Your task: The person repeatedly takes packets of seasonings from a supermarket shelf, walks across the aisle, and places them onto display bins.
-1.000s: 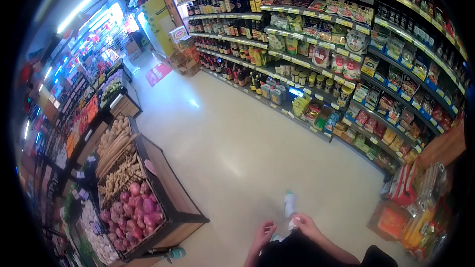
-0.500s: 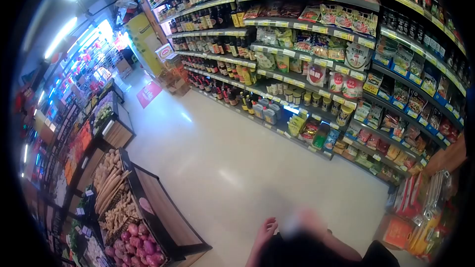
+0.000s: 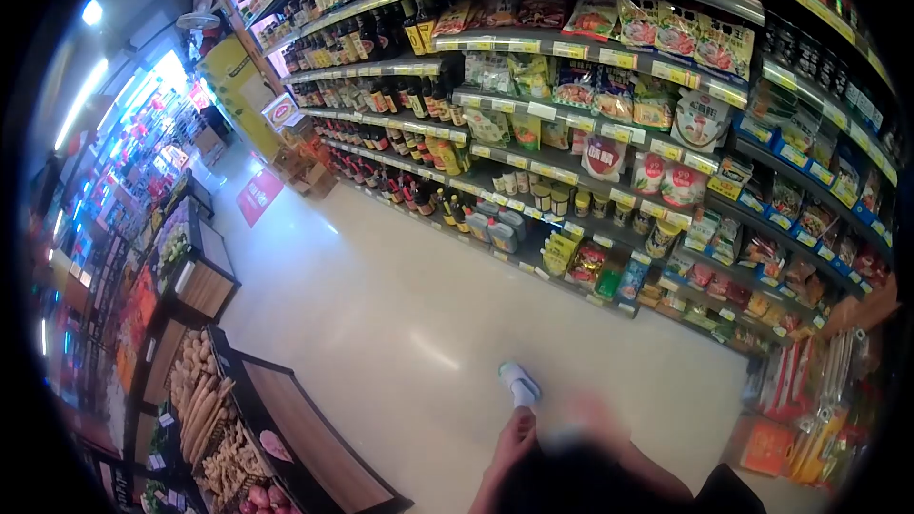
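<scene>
At the bottom centre, my left hand is closed, its fingers curled together; what they hold, if anything, is too small to make out. To its right, my right hand is smeared into a pale blur, so its fingers cannot be told. Just beyond my left hand, a foot in a white sock and light slipper shows on the pale floor. Dark clothing lies between my forearms.
Shelves of bottles and packets run along the right. A produce stand with roots, ginger and purple onions is at the lower left. Packaged goods sit at the lower right. Cartons and a red floor mat lie farther ahead.
The shelves have come closer and the produce stand has slid down and left. My left hand's fingers have curled in. My right hand has gone from clearly visible to blurred.
</scene>
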A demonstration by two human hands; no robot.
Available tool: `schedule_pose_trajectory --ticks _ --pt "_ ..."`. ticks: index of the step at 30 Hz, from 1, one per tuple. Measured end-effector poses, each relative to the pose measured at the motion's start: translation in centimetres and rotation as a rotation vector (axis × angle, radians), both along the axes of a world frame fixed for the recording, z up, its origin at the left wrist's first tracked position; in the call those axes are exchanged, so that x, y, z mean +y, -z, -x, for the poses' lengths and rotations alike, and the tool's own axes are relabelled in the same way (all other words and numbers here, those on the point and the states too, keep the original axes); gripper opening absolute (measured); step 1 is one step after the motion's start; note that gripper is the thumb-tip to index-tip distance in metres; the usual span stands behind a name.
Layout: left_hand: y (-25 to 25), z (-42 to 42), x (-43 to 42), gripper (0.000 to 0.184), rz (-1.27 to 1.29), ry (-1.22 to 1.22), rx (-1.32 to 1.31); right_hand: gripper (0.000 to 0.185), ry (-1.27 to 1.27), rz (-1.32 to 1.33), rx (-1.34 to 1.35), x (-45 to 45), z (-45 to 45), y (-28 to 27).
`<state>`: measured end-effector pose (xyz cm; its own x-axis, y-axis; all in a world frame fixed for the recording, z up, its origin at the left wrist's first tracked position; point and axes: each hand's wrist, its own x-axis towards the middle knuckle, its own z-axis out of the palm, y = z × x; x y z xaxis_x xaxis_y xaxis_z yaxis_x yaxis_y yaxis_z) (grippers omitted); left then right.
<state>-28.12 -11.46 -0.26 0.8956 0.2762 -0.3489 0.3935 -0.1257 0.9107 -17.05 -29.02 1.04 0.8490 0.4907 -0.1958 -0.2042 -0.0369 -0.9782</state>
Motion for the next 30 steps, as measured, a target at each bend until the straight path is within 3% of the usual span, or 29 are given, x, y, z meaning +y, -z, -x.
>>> schedule_pose_trajectory --ticks 4,9,16,18,20,21,24,26,30 --pt "0.2 -4.0 4.4 0.043 0.067 0.015 0.009 0.027 0.01 0.009 -0.069 3.8 -4.1 0.5" --pt "-1.9 -10.4 10.4 0.044 0.098 -0.079 0.114 0.018 0.07 -0.019 -0.028 10.9 -10.8 -6.2" --pt "-1.1 -17.7 19.4 0.043 0.016 -0.122 -0.017 0.02 -0.048 -0.151 0.036 20.5 -20.5 -7.4" --pt "-0.6 -20.1 21.6 0.04 -0.006 -0.124 -0.025 0.021 -0.302 0.137 -0.462 23.0 -23.4 -5.2" --pt "-1.3 -22.9 23.1 0.036 -0.016 -0.119 -0.035 0.021 -0.255 0.044 -0.39 25.1 -25.2 -7.4" --pt "-2.0 -24.5 23.8 0.036 0.013 -0.107 -0.081 0.022 -0.212 -0.056 -0.317 25.9 -26.3 -8.8" --pt "-6.1 -30.9 26.4 0.033 0.011 -0.029 -0.229 0.021 -0.145 -0.026 -0.386 27.3 -31.7 -12.7" --pt "-8.9 -35.9 28.2 0.031 0.005 0.014 -0.328 0.02 -0.036 -0.014 -0.66 28.0 -35.9 -17.4" --pt "-17.1 -45.9 29.2 0.027 -0.064 0.047 -0.562 0.021 0.077 -0.03 -0.888 28.7 -46.1 -24.7"
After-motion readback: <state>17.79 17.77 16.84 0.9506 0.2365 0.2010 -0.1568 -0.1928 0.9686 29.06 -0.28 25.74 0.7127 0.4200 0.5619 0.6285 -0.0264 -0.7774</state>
